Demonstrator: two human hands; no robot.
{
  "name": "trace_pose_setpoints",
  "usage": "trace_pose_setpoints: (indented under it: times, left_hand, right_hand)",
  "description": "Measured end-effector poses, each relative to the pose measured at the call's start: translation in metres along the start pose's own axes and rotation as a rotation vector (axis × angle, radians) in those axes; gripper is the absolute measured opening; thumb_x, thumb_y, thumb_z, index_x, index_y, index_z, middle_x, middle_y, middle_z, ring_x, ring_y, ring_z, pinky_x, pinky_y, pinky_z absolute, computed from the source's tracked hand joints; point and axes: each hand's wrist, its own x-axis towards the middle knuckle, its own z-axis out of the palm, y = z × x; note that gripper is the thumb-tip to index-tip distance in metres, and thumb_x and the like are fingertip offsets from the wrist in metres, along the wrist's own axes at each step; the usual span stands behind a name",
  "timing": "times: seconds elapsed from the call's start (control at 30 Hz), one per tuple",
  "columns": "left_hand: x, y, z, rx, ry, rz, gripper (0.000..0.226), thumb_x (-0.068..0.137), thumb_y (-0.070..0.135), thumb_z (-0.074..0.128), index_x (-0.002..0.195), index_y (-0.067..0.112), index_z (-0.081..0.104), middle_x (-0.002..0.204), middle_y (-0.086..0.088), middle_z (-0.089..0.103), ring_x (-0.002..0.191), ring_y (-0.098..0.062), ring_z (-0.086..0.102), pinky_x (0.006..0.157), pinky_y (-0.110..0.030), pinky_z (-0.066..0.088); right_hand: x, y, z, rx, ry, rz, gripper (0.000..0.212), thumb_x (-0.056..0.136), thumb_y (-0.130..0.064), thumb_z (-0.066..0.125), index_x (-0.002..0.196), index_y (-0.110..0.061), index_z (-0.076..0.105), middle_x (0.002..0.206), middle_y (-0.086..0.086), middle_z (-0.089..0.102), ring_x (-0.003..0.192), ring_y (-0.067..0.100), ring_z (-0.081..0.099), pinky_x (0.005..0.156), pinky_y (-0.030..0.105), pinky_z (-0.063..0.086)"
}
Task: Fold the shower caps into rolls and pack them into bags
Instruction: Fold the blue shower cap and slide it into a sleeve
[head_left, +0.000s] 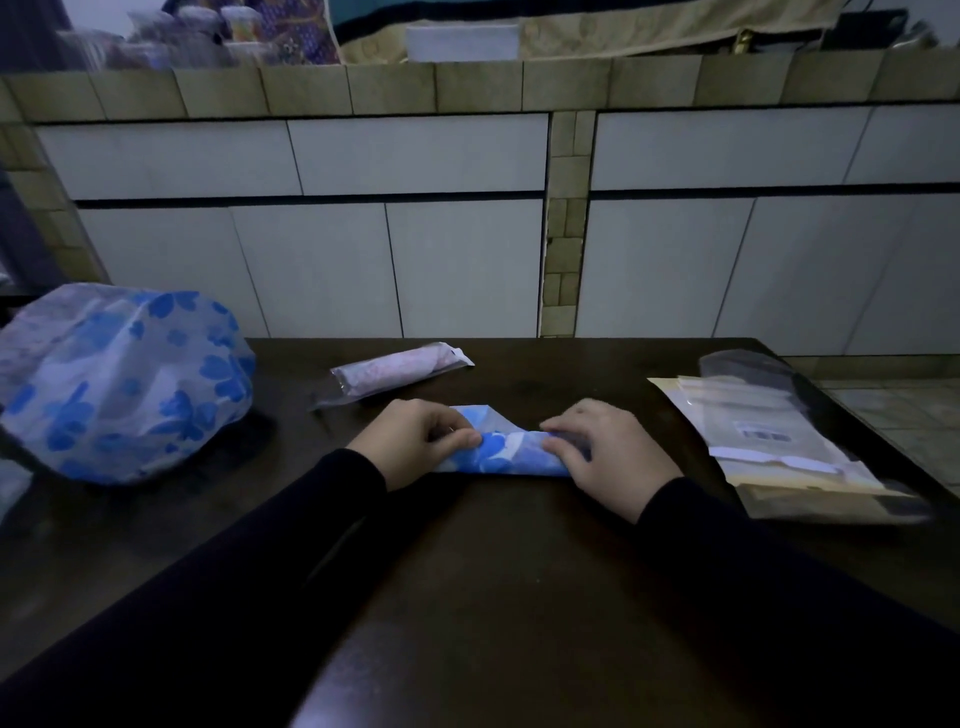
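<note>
A blue-flowered shower cap (506, 449), folded into a narrow roll, lies on the dark table (493, 571) in front of me. My left hand (415, 439) pinches its left end with curled fingers. My right hand (605, 457) grips its right end, fingers curled over the roll. Behind it lies a pale pink cap roll packed in a clear bag (397, 371). A pile of unfolded blue-flowered caps (122, 382) bulges at the table's left end. A stack of flat clear bags (779, 441) rests at the right.
A tiled counter front (415, 218) rises just behind the table's far edge. The table's right edge drops to a tiled floor (904, 410). Jars and patterned cloth (208, 31) sit on the counter top.
</note>
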Motion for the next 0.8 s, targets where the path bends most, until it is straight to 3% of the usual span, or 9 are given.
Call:
trace_pose_setpoints:
  times: [0.07,0.13,0.2,0.27,0.37,0.47,0.53,0.63,0.8]
  left_hand:
    - [0.001,0.003,0.0,0.041,0.015,-0.008,0.019,0.086,0.04,0.063,0.093,0.026,0.074,0.094,0.006,0.072,0.086,-0.007,0.062,0.081,-0.026,0.049]
    - [0.001,0.002,0.003,0.093,0.046,0.023,0.021,0.086,0.039,0.064,0.096,0.024,0.075,0.094,0.002,0.07,0.084,-0.01,0.061,0.078,-0.023,0.046]
    - [-0.002,-0.001,0.008,0.15,0.122,0.083,0.022,0.086,0.037,0.065,0.1,0.023,0.074,0.097,0.002,0.065,0.084,-0.008,0.058,0.077,-0.021,0.045]
    - [-0.007,-0.004,0.014,0.195,0.241,0.24,0.021,0.086,0.031,0.066,0.102,0.02,0.074,0.104,0.0,0.063,0.093,-0.011,0.059,0.085,-0.028,0.051]
    - [-0.016,-0.005,0.023,0.268,0.16,0.428,0.033,0.091,0.035,0.05,0.112,0.019,0.07,0.119,-0.002,0.066,0.11,-0.014,0.06,0.097,-0.026,0.046]
    - [-0.018,-0.007,0.02,0.187,0.037,0.347,0.035,0.095,0.038,0.048,0.127,0.027,0.059,0.133,0.009,0.056,0.122,-0.003,0.051,0.107,-0.021,0.035]
    - [-0.013,-0.013,0.014,0.15,-0.009,0.298,0.037,0.092,0.035,0.057,0.129,0.036,0.055,0.133,0.015,0.054,0.117,0.002,0.053,0.105,-0.022,0.038]
    - [-0.009,-0.021,0.005,0.123,-0.08,0.215,0.045,0.083,0.041,0.066,0.127,0.042,0.054,0.127,0.019,0.058,0.109,0.011,0.05,0.098,-0.013,0.037]
    - [-0.006,-0.024,0.0,0.123,-0.063,0.172,0.04,0.081,0.041,0.068,0.121,0.037,0.061,0.122,0.017,0.062,0.104,0.01,0.053,0.097,-0.015,0.041]
  right_hand:
    - [-0.002,-0.003,0.002,-0.101,0.035,-0.133,0.044,0.095,-0.021,0.053,0.138,-0.028,0.045,0.132,-0.009,0.046,0.117,0.003,0.042,0.096,0.013,0.029]
    - [-0.005,-0.008,0.005,-0.177,-0.05,-0.266,0.053,0.094,-0.01,0.052,0.143,-0.026,0.039,0.142,-0.007,0.039,0.128,0.008,0.038,0.103,0.015,0.027]
    - [-0.008,-0.013,0.008,-0.207,-0.152,-0.269,0.058,0.094,-0.006,0.051,0.146,-0.026,0.034,0.149,-0.006,0.033,0.132,0.011,0.035,0.108,0.02,0.029]
    - [-0.009,-0.014,0.008,-0.196,-0.188,-0.231,0.06,0.094,-0.007,0.05,0.147,-0.027,0.029,0.151,-0.008,0.028,0.133,0.011,0.035,0.108,0.022,0.032]
    - [-0.008,-0.013,0.007,-0.208,-0.231,-0.225,0.057,0.098,-0.012,0.044,0.149,-0.027,0.024,0.153,-0.008,0.024,0.133,0.01,0.035,0.107,0.02,0.03]
    - [-0.004,-0.009,0.006,-0.201,-0.297,-0.176,0.05,0.103,-0.025,0.036,0.15,-0.027,0.02,0.157,-0.008,0.022,0.139,0.008,0.027,0.111,0.022,0.024]
    - [-0.002,-0.006,0.007,-0.186,-0.359,-0.156,0.05,0.103,-0.033,0.03,0.151,-0.025,0.016,0.158,-0.008,0.017,0.143,0.007,0.018,0.114,0.023,0.015]
    - [0.0,-0.003,0.009,-0.183,-0.43,-0.136,0.053,0.103,-0.036,0.029,0.152,-0.023,0.011,0.159,-0.008,0.01,0.145,0.007,0.009,0.115,0.024,0.009]
    - [-0.001,0.002,0.008,-0.106,-0.358,-0.096,0.052,0.1,-0.036,0.04,0.149,-0.024,0.024,0.155,-0.009,0.024,0.141,0.002,0.02,0.115,0.024,0.014]
